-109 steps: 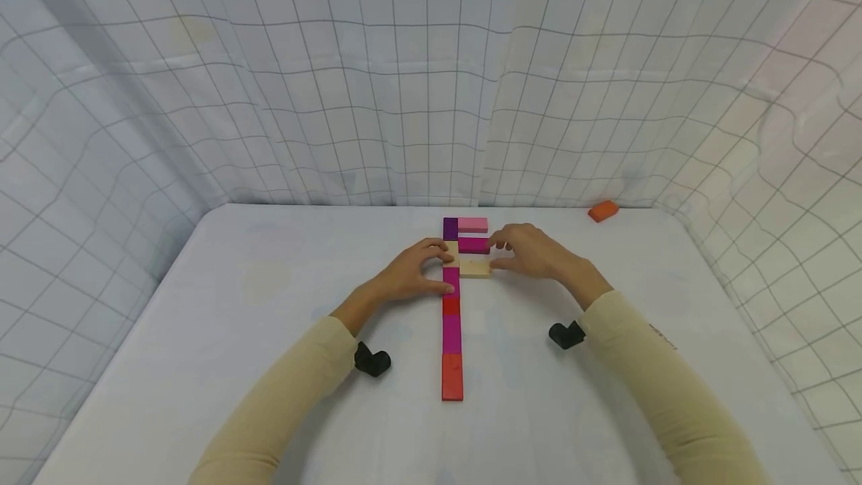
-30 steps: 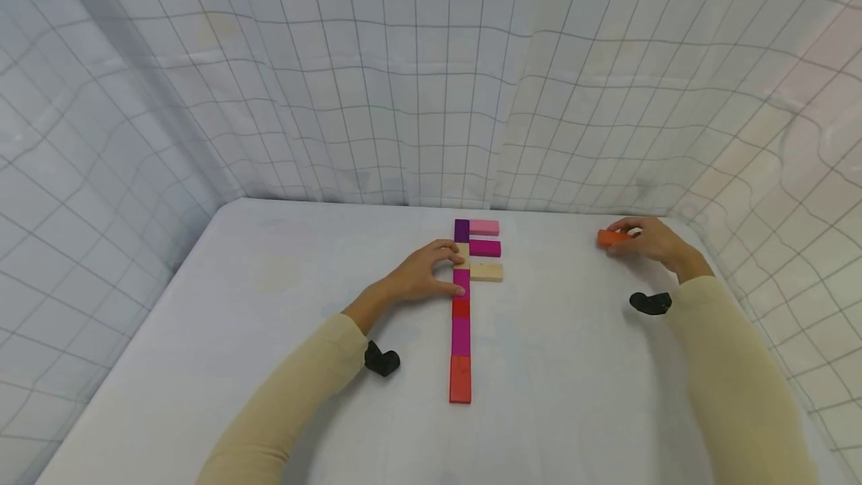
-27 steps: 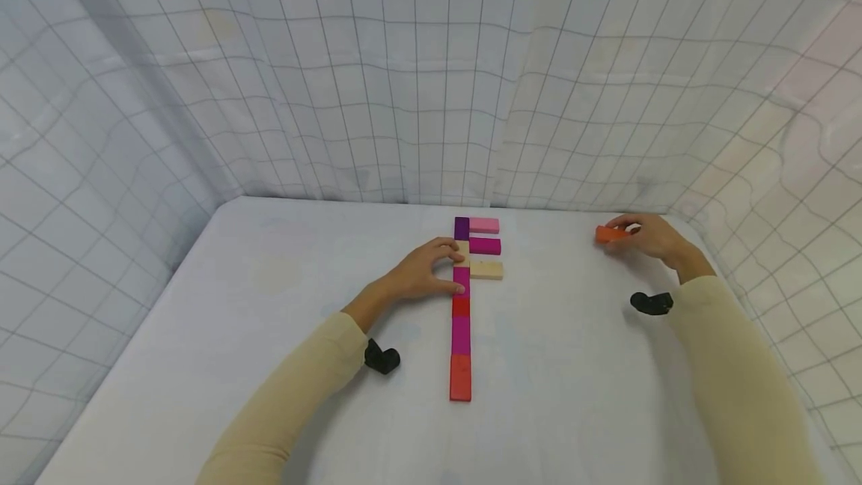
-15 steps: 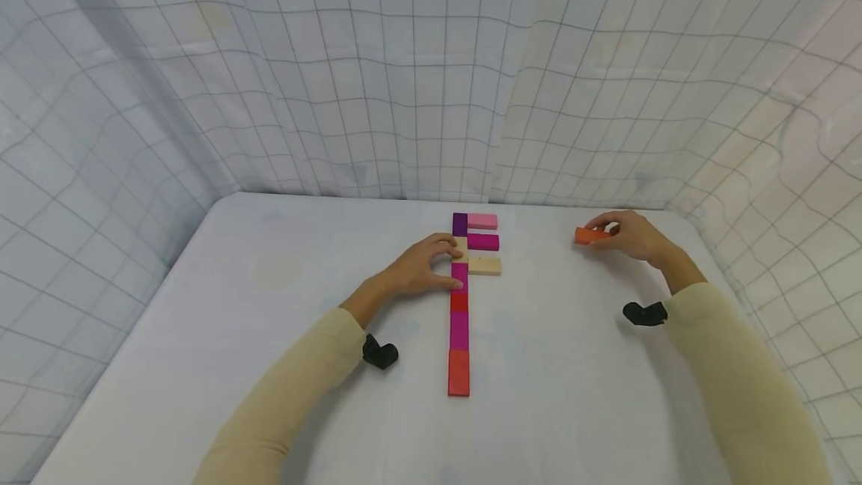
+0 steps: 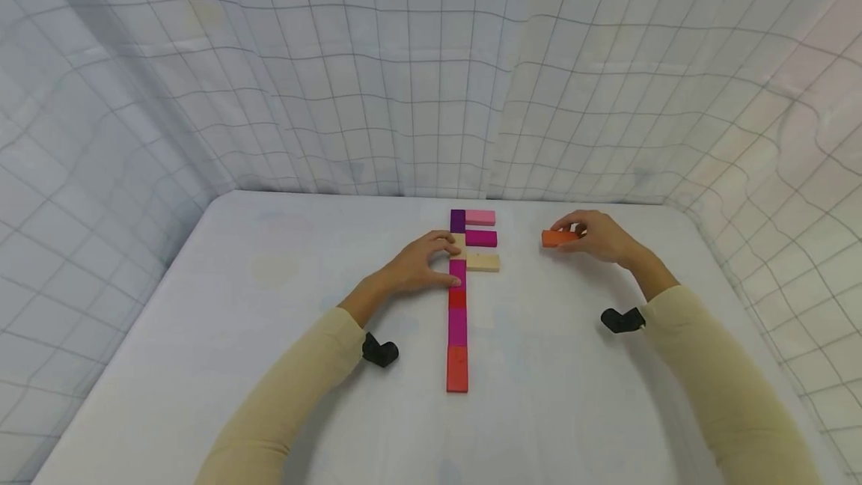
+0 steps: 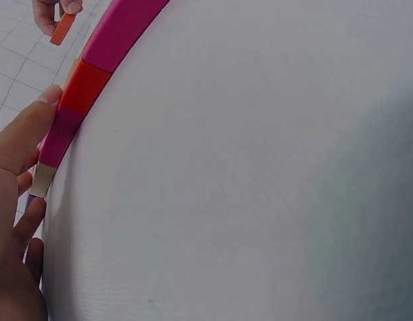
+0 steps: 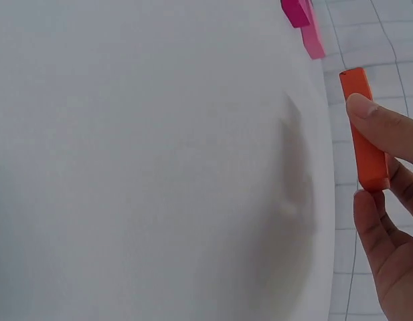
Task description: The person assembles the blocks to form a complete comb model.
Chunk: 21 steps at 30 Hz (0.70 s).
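Observation:
An orange wooden block [image 5: 555,239] is pinched in my right hand [image 5: 599,236], held up over the table to the right of the other blocks. In the right wrist view, the thumb lies along the orange block's side and other fingers hold it from behind. My left hand [image 5: 416,266] rests along a straight row of flat blocks, its thumb on a magenta block [image 5: 457,269] and its fingertips on a tan block [image 5: 460,242]. A purple block [image 5: 458,220] tops this row; a red block [image 5: 457,369] ends it nearest me.
Branching right from the row are a pink block [image 5: 480,218], a dark magenta block [image 5: 481,239] and a pale wooden block [image 5: 483,263]. White grid-patterned curtains [image 5: 404,96] enclose the white table [image 5: 202,335]. A black wrist mount [image 5: 380,351] juts from the left sleeve.
My right hand went from beside the branching blocks to the far right corner, took hold of the orange block, and has carried it back leftward. The left hand has stayed on the row.

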Available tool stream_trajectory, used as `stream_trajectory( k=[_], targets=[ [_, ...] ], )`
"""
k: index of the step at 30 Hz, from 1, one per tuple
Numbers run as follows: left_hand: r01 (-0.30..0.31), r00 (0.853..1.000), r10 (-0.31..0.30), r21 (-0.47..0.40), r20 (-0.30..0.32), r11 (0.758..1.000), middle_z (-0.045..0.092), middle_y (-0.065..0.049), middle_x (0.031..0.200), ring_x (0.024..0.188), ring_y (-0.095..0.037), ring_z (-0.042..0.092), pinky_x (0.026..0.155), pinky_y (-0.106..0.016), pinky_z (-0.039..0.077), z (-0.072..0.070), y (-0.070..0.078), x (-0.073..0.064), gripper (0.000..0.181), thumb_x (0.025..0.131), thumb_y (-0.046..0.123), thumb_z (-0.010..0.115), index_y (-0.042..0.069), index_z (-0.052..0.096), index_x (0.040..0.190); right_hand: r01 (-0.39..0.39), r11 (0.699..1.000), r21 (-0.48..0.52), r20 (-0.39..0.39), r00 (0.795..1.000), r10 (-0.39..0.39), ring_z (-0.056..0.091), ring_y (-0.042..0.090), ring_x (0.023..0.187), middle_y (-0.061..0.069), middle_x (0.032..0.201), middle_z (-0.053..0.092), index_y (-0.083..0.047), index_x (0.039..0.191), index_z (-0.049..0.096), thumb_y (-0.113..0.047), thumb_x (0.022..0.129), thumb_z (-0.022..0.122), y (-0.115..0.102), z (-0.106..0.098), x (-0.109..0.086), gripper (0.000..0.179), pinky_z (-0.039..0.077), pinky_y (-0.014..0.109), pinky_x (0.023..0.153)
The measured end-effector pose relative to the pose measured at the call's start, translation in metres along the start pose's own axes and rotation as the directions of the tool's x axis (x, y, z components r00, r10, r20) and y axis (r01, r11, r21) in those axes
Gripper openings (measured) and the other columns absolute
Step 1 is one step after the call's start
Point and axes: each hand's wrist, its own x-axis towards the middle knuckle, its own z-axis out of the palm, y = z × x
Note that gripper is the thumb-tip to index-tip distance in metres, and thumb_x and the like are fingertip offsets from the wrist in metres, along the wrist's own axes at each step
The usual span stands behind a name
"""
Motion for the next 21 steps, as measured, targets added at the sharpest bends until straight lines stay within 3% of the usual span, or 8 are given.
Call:
stream_trajectory(
  k=[6,14,21],
  targets=[
    [0.000,1.000,0.000,-0.007,0.005,1.000,0.047,-0.007,0.152,0.144,-0.026,0.038,0.120,-0.045,0.029,-0.001,0.001,0.000,0.058,0.088,0.034,0.084,0.007,0.067,0.136,0.073,0.997,-0.012,0.010,0.997,-0.073,0.051,0.030,0.105,0.010,0.116,0.064,-0.009,0.122,0.074,-0.013,0.090,0.082,-0.014,0.013,0.001,0.033,0.047,0.040,0.083],
    [0.020,0.999,-0.020,-0.008,0.029,1.000,0.045,-0.007,0.154,0.145,-0.026,0.037,0.120,-0.046,0.028,0.001,0.003,0.001,0.059,0.088,0.034,0.084,0.007,0.065,0.138,0.103,0.995,0.005,0.012,0.995,-0.103,0.052,0.028,0.100,0.009,0.112,0.062,-0.008,0.122,0.072,-0.012,0.090,0.082,-0.025,0.023,-0.005,0.034,0.049,0.039,0.079],
    [0.037,0.999,-0.038,0.017,0.038,0.999,0.044,-0.007,0.155,0.146,-0.026,0.036,0.121,-0.045,0.028,-0.003,0.002,-0.001,0.059,0.089,0.035,0.083,0.008,0.065,0.139,0.191,0.981,-0.020,0.027,0.981,-0.190,0.053,0.026,0.097,0.005,0.111,0.065,-0.008,0.122,0.073,-0.009,0.089,0.083,-0.038,0.040,-0.010,0.034,0.050,0.040,0.082]
  ],
)
